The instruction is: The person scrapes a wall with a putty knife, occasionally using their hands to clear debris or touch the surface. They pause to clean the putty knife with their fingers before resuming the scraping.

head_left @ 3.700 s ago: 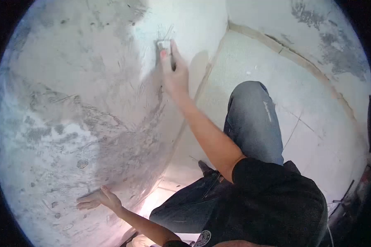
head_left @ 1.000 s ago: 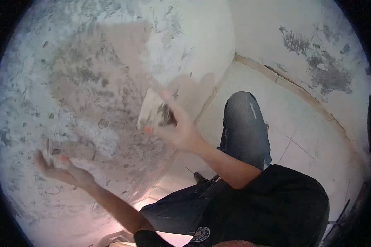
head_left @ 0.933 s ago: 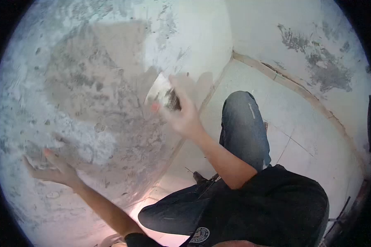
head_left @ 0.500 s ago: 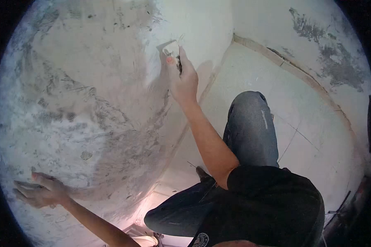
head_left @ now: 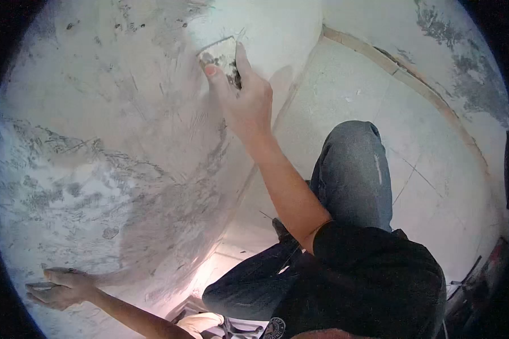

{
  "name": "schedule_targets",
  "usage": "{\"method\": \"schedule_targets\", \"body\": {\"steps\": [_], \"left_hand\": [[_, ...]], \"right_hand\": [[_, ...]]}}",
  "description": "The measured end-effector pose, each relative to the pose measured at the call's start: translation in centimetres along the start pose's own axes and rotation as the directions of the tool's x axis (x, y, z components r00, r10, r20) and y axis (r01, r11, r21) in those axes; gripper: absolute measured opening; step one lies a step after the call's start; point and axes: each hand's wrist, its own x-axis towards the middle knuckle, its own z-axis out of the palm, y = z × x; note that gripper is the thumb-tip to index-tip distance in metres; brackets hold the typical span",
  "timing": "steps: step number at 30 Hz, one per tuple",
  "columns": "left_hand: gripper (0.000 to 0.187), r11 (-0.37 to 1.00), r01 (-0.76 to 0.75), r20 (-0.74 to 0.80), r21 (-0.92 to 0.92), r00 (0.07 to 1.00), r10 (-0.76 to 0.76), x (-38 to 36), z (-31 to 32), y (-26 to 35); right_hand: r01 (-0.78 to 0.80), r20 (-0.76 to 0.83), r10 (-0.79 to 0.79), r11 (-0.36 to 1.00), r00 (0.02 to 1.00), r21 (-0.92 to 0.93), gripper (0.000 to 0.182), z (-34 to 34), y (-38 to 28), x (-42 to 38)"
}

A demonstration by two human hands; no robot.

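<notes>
My right hand (head_left: 246, 101) grips a wide scraper (head_left: 219, 55) smeared with white and dark patches, my thumb on its face. The scraper's broad edge lies at the wall (head_left: 152, 101), along the border between a grey rough area and a smoother white one. Lower left, my left hand (head_left: 65, 288) is held close to the wall with fingers stretched out and slightly parted, nothing in it. Dark scuffs and streaks mark the wall between both hands.
My bent knee in jeans (head_left: 353, 169) is over the pale tiled floor (head_left: 418, 186). A tan skirting strip (head_left: 401, 73) runs along the second wall, which has grey patches (head_left: 481, 96). Near the bottom, a bright light falls beside a pale object (head_left: 201, 323). Dark items (head_left: 481, 282) lie at the right edge.
My right hand has moved a little left with the scraper, which now shows more of its face. My left hand appears lower. The whole view has shifted slightly.
</notes>
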Motion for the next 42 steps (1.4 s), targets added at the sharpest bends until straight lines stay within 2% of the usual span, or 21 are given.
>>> {"method": "schedule_targets", "body": {"steps": [4,6,13,15,16,18,19,21,22,23,25,26,29,31,33,35,37,38,39,41,42], "left_hand": [[0.079,0.997,0.066,0.008,-0.028,0.998,-0.066,0.2,0.0,1.2],[0.078,0.998,0.058,0.018,-0.021,0.998,-0.057,0.1,-0.2,0.7],[0.079,0.997,0.05,0.048,-0.051,0.998,-0.048,0.1,-0.2,0.3],[0.079,0.995,0.089,0.04,-0.051,0.995,-0.087,0.1,0.1,0.6],[0.078,0.996,0.082,0.041,-0.039,0.996,-0.08,0.0,0.1,0.7],[0.078,0.998,0.054,0.054,-0.024,0.997,-0.053,0.2,-0.3,0.6],[0.078,0.997,0.06,0.055,-0.047,0.997,-0.058,0.3,-0.5,1.0],[0.078,0.994,0.08,0.042,-0.073,0.996,-0.077,0.5,-0.3,1.4],[0.079,0.996,0.059,0.029,-0.065,0.998,-0.057,0.3,0.0,0.8],[0.079,0.998,0.027,0.02,-0.056,0.999,-0.026,0.2,0.1,0.5],[0.08,1.0,0.014,0.023,-0.017,1.0,-0.014,0.3,-0.2,0.6],[0.081,0.999,0.026,0.011,0.022,1.0,-0.026,0.3,-0.2,0.7],[0.082,0.999,-0.042,-0.01,-0.004,0.999,0.042,0.6,-0.1,0.6],[0.081,1.0,-0.028,-0.011,0.011,1.0,0.028,0.4,0.0,0.9],[0.081,0.999,0.008,-0.021,0.043,1.0,-0.007,0.3,-0.3,1.0],[0.081,0.999,-0.009,-0.01,0.036,1.0,0.009,0.5,-0.4,1.5],[0.081,0.999,-0.014,-0.004,0.029,1.0,0.014,0.4,0.1,0.8],[0.08,1.0,-0.019,0.008,0.024,1.0,0.019,0.4,0.1,0.3],[0.08,0.999,-0.018,0.015,0.03,1.0,0.018,0.4,-0.3,0.4],[0.081,0.999,0.053,0.018,0.006,0.998,-0.053,0.4,-0.2,1.5],[0.081,0.998,0.061,0.011,0.0,0.998,-0.061,0.3,0.0,1.7]], "right_hand": [[0.045,-0.046,-0.041,0.993,0.998,0.11,0.077,-0.3,-0.1,0.8],[-0.015,0.029,0.011,0.988,1.0,0.151,0.078,-0.3,0.4,0.9],[0.101,-0.048,-0.096,0.988,0.994,0.113,0.078,0.3,0.5,0.6],[0.07,-0.049,-0.062,0.977,0.997,0.202,0.077,0.1,0.0,1.1],[0.073,-0.053,-0.064,0.977,0.997,0.2,0.077,0.0,-0.2,1.2],[-0.055,0.042,0.048,0.983,0.998,0.173,0.078,-0.3,-0.5,0.8],[-0.057,0.047,0.05,0.983,0.998,0.175,0.078,-0.1,-0.2,0.6],[0.145,-0.081,-0.132,0.97,0.988,0.195,0.078,0.1,0.2,1.0],[0.06,-0.008,-0.059,0.983,0.998,0.175,0.079,-0.2,-0.2,1.3],[0.051,-0.01,-0.05,0.983,0.999,0.174,0.079,0.0,0.4,1.3],[0.133,-0.044,-0.127,0.973,0.991,0.186,0.08,0.5,0.6,1.5],[0.023,0.016,-0.028,0.972,0.999,0.232,0.079,-0.1,0.4,0.8],[0.049,-0.022,-0.045,0.963,0.999,0.266,0.079,0.3,0.2,1.8],[-0.006,0.034,-0.001,0.98,0.999,0.2,0.079,0.0,0.5,1.0],[0.105,-0.021,-0.103,0.977,0.994,0.184,0.08,0.1,0.3,0.6],[0.111,-0.052,-0.102,0.969,0.993,0.222,0.079,0.4,-0.3,1.3],[-0.05,0.021,0.047,0.976,0.999,0.212,0.078,0.3,-0.8,1.7],[0.018,-0.003,-0.018,0.948,1.0,0.319,0.078,0.8,0.4,1.5],[0.016,0.006,-0.018,0.948,1.0,0.317,0.078,0.9,0.5,0.9],[0.132,-0.083,-0.114,0.957,0.99,0.259,0.078,1.1,0.5,1.3],[0.142,-0.091,-0.123,0.956,0.988,0.256,0.078,1.1,0.3,1.9]]}}
